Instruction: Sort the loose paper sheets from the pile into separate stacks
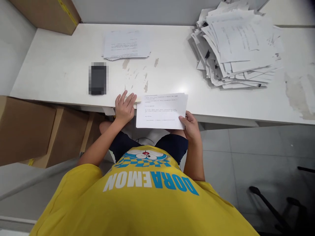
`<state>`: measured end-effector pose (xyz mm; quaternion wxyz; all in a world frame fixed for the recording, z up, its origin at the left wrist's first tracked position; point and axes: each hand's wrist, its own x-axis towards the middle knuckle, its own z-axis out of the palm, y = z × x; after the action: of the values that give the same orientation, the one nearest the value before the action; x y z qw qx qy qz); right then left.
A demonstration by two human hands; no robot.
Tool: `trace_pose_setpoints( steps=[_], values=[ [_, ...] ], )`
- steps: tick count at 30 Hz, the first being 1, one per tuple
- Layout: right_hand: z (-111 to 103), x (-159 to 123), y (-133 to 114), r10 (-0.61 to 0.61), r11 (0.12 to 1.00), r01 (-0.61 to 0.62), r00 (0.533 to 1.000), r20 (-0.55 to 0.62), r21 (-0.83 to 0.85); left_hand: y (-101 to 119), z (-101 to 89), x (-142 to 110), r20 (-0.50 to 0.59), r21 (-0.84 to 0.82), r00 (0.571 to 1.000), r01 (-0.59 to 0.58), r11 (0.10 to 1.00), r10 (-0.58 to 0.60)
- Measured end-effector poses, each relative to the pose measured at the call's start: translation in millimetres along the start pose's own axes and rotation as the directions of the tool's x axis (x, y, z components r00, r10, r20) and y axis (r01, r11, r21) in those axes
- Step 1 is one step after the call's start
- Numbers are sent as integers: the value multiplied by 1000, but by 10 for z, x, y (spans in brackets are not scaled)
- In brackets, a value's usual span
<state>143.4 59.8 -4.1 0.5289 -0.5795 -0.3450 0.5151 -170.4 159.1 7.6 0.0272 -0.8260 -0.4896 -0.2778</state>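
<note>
Your right hand point(192, 127) was closed on the printed sheets point(159, 111), pinching them near their lower right corner, with the thumb on top and the other fingers mostly hidden at the edge. Your left hand point(124, 108) was open, palm down and fingers spread, at the front edge of the white desk point(172, 72). Its fingertips lay beside a small pale-yellow piece point(137, 99), though you could not tell whether they pressed on it. The sheets were between your hands, their far part over the desk and their near part out over your lap.

Farther in, a dark, blurred-out object point(98, 79) lay beyond your left hand. Past it and to its right was a low stack of paper point(126, 45). A tall, uneven heap of paper point(238, 46) stood on the far right part. Cardboard boxes point(26, 127) sat to your left, below the desktop.
</note>
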Motion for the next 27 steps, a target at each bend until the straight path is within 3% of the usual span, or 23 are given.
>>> trace_pose_setpoints(
  steps=[7, 14, 27],
  values=[
    [-5, 29, 91, -58, 998, 58, 998, 18, -19, -25, -82, 18, 60, -7, 997, -52, 999, 52],
    [24, 23, 102, -76, 996, 77, 997, 31, -36, -90, 65, 17, 14, -26, 1000, 16, 1000, -15],
    [41, 27, 34, 16, 1000, -16, 1000, 20, 9, -235, 285, 10, -87, -68, 992, 84, 994, -90]
  ],
)
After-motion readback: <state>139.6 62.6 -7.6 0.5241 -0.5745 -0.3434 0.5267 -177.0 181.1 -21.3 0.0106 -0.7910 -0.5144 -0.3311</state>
